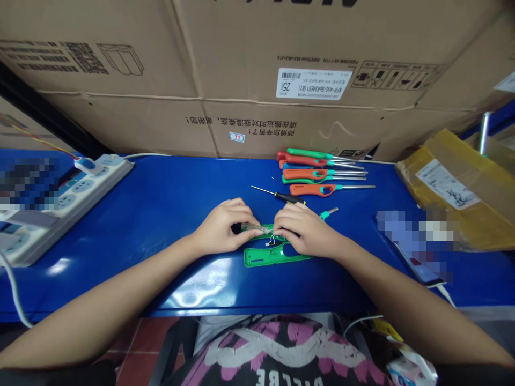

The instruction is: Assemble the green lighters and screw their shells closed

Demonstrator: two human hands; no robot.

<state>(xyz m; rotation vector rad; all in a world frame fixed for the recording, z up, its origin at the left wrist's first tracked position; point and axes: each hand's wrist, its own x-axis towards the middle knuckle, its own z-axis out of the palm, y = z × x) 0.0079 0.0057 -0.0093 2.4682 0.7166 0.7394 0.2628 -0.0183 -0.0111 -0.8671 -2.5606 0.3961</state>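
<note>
My left hand (225,227) is closed, thumb and fingers pinching a clear lighter fuel tank (250,227). My right hand (303,229) is closed at the tank's right end, beside a thin white wire (272,239); its fingers cover what they pinch. Under both hands lies one green lighter shell half, mostly hidden, with a teal tip and metal tube (330,213) sticking out to the right. Nearer to me is another green shell half (259,257), inner side up, its right end close under my right hand. A black-handled screwdriver (287,198) lies just beyond my hands.
Several long-nosed lighters (311,174) in orange, red and green are piled at the back. A power strip (76,187) stands at the left. On the right are a phone (406,246) with a cable and a taped package (450,182). Large cardboard boxes (241,64) wall the back.
</note>
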